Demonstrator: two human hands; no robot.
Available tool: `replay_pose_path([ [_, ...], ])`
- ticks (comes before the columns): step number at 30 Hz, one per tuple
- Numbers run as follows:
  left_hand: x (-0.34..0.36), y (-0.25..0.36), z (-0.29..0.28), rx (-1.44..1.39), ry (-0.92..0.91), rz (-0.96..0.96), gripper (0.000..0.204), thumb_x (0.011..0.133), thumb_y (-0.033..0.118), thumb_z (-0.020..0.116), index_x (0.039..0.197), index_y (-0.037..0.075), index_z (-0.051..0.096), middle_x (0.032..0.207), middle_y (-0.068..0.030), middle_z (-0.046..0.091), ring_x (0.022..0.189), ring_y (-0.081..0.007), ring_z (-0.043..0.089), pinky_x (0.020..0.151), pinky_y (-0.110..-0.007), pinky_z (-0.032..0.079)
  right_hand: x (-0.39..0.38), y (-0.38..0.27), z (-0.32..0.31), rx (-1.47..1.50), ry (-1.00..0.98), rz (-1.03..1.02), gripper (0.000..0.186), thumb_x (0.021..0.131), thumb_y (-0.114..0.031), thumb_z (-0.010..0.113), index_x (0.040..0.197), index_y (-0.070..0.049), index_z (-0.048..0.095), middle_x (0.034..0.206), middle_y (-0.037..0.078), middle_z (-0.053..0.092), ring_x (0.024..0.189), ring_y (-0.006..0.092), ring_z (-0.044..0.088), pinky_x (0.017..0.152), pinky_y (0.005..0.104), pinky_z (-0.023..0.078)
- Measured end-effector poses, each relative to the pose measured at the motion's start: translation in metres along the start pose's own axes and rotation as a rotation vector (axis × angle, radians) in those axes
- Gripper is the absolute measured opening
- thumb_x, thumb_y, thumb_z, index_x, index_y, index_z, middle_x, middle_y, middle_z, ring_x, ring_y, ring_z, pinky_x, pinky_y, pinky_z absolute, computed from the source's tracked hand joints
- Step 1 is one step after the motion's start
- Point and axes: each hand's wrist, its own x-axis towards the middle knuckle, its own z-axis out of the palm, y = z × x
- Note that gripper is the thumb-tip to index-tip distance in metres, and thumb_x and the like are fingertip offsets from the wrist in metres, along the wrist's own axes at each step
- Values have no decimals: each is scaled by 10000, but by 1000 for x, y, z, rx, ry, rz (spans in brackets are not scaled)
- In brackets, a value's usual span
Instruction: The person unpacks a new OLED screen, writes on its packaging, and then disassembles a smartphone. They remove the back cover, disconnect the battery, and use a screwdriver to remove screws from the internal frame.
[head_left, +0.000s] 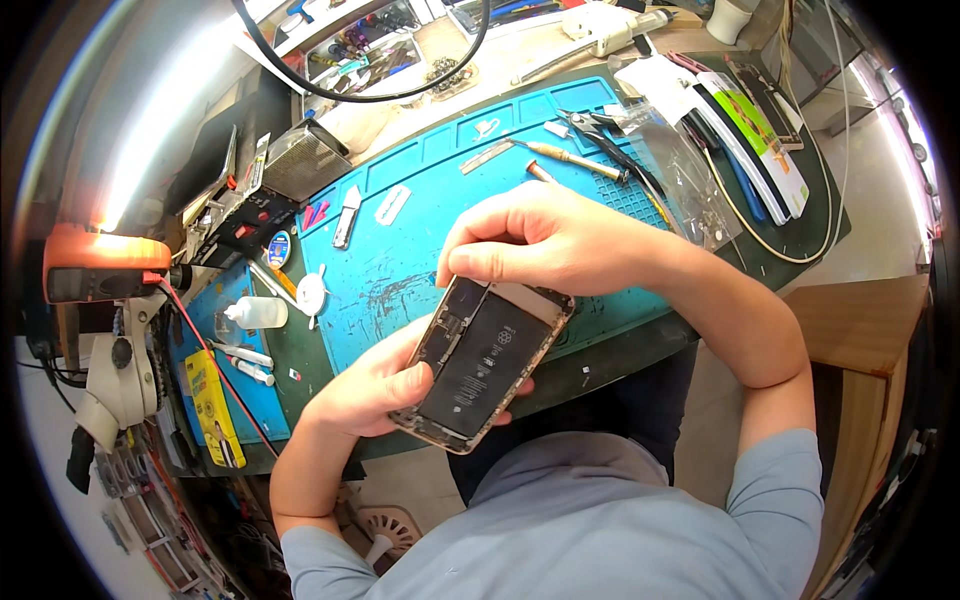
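An opened smartphone (484,362) with its black battery and circuit board showing is held tilted above the bench's front edge. My left hand (372,388) grips its left side, thumb on the rim and fingertips showing at the opposite edge. Over the phone's upper end is my right hand (545,240), with thumb and curled fingers brought together. Whatever lies between those fingers is hidden. A blue silicone work mat (400,255) lies beneath and beyond the phone.
Tweezers and cutters (610,135), a wooden-handled tool (575,160) and a clear plastic bag (690,185) lie at the far right. Leftward are a small white bottle (258,312), a round white holder (312,295) and an orange meter (105,268). A black cable loop (370,98) hangs overhead.
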Motion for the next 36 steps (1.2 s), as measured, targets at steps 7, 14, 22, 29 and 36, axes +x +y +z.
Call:
replay_pose_path([
  [7, 3, -6, -4, -203, 159, 86, 1057, 898, 807, 406, 1588, 26, 229, 1535, -261, 400, 1393, -368, 472, 1064, -503, 504, 0, -1, 6, -559, 541, -291, 167, 891, -201, 725, 941, -46, 693, 888, 85, 696, 809, 234, 681, 722, 362, 536],
  [14, -3, -11, -10, -174, 211, 160, 1084, 871, 873, 286, 1599, 72, 228, 1521, -237, 429, 1307, -336, 563, 1050, -461, 517, -2, 8, 16, -879, 493, -428, 107, 817, -118, 770, 878, -90, 688, 803, 35, 638, 727, 224, 642, 610, 331, 513],
  [22, -2, -8, 0, -4, 296, 137, 1196, 789, 912, 365, 1585, 38, 186, 1477, -244, 472, 1302, -323, 568, 1033, -464, 536, -6, 14, 16, -953, 442, -384, 169, 863, -277, 690, 853, -111, 657, 813, 49, 644, 794, 251, 680, 707, 399, 525],
  [29, -1, -8, -3, 34, 285, 144, 1135, 838, 861, 392, 1556, -3, 233, 1442, -277, 493, 1260, -351, 594, 975, -521, 575, -3, 27, 16, -994, 419, -399, 139, 844, -241, 691, 801, -132, 615, 788, 27, 595, 781, 222, 663, 724, 386, 527],
  [36, -1, -5, 1, 35, 222, 45, 1091, 855, 851, 377, 1494, -31, 311, 1347, -269, 559, 1174, -339, 651, 876, -502, 621, -44, 1, 19, -1154, 574, -299, 178, 844, -229, 719, 797, -92, 616, 810, 62, 630, 778, 240, 665, 689, 354, 542],
])
